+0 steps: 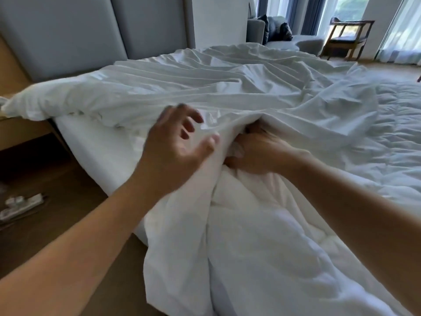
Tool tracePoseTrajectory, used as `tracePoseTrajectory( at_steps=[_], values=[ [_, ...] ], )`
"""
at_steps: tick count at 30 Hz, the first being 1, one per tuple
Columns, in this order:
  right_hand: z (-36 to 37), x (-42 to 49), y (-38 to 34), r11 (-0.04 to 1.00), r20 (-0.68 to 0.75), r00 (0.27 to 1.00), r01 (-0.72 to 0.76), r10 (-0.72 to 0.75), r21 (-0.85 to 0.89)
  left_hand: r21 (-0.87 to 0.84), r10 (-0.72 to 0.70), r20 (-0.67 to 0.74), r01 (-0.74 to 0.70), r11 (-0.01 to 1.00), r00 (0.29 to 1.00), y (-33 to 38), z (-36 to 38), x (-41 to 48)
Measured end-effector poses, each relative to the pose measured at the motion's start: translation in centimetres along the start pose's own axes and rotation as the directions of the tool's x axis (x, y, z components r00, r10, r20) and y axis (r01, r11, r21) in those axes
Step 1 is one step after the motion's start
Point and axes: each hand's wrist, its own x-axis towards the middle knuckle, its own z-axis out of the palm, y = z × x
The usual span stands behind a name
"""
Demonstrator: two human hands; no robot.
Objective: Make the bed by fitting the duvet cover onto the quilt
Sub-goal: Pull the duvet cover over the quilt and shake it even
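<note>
The bed [95, 156] takes up most of the shot, and the cover [205, 92] is spread crumpled over its head end, bunched up at the near corner by the headboard [68, 37]. The quilt [262, 242] is the puffy bit spilling over the near edge toward the floor, with more of it bare on the far right side of the bed.

My guess is this is the feeding stage, with the quilt going into the cover's opening at the near edge. To do it well, I'd keep the opening held wide, find an actual quilt corner and push it all the way up to the matching cover corner, not just stuff the middle in.

Left hand [175, 144] has its fingers spread and loosely bent, thumb and palm against the cover's edge fold, not really clamping. Right hand [252, 153] is curled tight round a bunch of fabric, tucked under the cover's lip. Can't tell if it's quilt or cover it's got.
</note>
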Motion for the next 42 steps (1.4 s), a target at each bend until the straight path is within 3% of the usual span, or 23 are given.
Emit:
tracePoseTrajectory(
  at_steps=[1, 2, 4, 5, 7, 9, 12, 16, 18, 21, 23, 25, 27, 30, 33, 36, 39, 40, 42],
  values=[
    [-0.1, 0.7, -0.2, 0.998, 0.0, 0.999, 0.034, -0.034, -0.059, 0.143, 0.16, 0.145, -0.181, 0.973, 0.976, 1.5, 0.8, -2.3],
    [-0.2, 1.2, -0.2, 0.995, -0.002, 0.998, 0.055, -0.055, -0.079, 0.318, 0.192, 0.298, -0.287, 0.904, 0.935, 2.1, 1.7, -4.2],
    [-0.6, 1.5, -0.1, 1.0, 0.008, 1.0, 0.019, -0.019, -0.01, 0.608, -0.051, 0.44, -0.256, 0.751, 0.896, 1.1, 2.6, -4.8],
    [-0.7, 1.5, 0.1, 0.999, 0.012, 1.0, -0.005, 0.005, 0.042, 0.675, -0.182, 0.419, -0.172, 0.717, 0.889, -0.4, 2.1, -3.9],
    [-0.5, 1.3, 0.4, 0.996, 0.008, 1.0, -0.022, 0.022, 0.087, 0.72, -0.299, 0.369, -0.067, 0.691, 0.88, -2.9, 0.7, -1.6],
    [0.0, 1.4, 0.6, 0.996, -0.008, 1.0, -0.008, 0.008, 0.089, 0.756, -0.25, 0.333, -0.099, 0.647, 0.909, -4.1, -0.3, 0.5],
    [0.2, 1.1, 0.9, 0.995, 0.033, 0.999, 0.009, -0.013, 0.103, 0.846, -0.096, 0.262, -0.181, 0.501, 0.96, -4.7, -1.3, 3.2],
    [0.2, 0.4, 0.8, 0.983, 0.191, 0.981, -0.024, -0.012, 0.181, 0.927, -0.188, 0.172, -0.094, 0.362, 0.967, -4.3, -2.8, 5.6],
    [-0.1, 0.9, 0.5, 0.966, 0.194, 0.98, -0.084, 0.037, 0.245, 0.917, -0.332, 0.216, -0.073, 0.392, 0.918, -3.3, -2.0, 5.0],
    [0.1, 2.1, -0.9, 0.931, 0.081, 0.983, -0.182, 0.165, 0.315, 0.774, -0.5, 0.162, 0.205, 0.599, 0.85, -2.1, -1.0, 4.0],
    [1.1, 2.2, -2.6, 0.939, -0.017, 0.976, -0.206, 0.219, 0.276, 0.584, -0.547, 0.151, 0.372, 0.722, 0.823, -1.7, -0.1, 3.1],
    [2.3, 2.3, -3.7, 0.951, -0.075, 0.971, -0.205, 0.228, 0.232, 0.479, -0.546, 0.167, 0.416, 0.773, 0.821, -1.4, 0.8, 1.6],
    [2.4, 2.9, -3.5, 0.958, -0.115, 0.975, -0.16, 0.191, 0.239, 0.467, -0.495, 0.139, 0.384, 0.796, 0.858, -2.1, 1.6, 0.4],
    [1.3, 3.1, -2.3, 0.932, -0.048, 0.993, -0.081, 0.105, 0.353, 0.548, -0.421, 0.184, 0.263, 0.794, 0.888, -3.7, 1.8, -0.2],
    [0.5, 2.7, -1.2, 0.811, 0.069, 0.992, -0.126, 0.106, 0.571, 0.553, -0.341, 0.26, 0.15, 0.819, 0.904, -5.4, 1.4, -0.7],
    [1.0, 3.0, -1.4, 0.769, 0.073, 0.988, -0.154, 0.139, 0.62, 0.472, -0.203, 0.225, 0.075, 0.878, 0.953, -6.6, 0.3, -1.2],
    [1.0, 3.6, -2.1, 0.654, 0.122, 0.988, -0.157, 0.099, 0.74, 0.486, -0.126, 0.239, -0.006, 0.874, 0.963, -7.3, -1.1, -1.3],
    [0.9, 3.8, -2.3, 0.678, 0.143, 0.986, -0.16, 0.081, 0.717, 0.488, -0.1, 0.256, -0.039, 0.872, 0.961, -7.3, -1.4, -1.4],
    [0.8, 4.2, -2.6, 0.859, 0.143, 0.989, -0.112, 0.046, 0.499, 0.485, -0.06, 0.284, -0.089, 0.87, 0.957, -7.1, -1.9, -1.5]
  ],
)
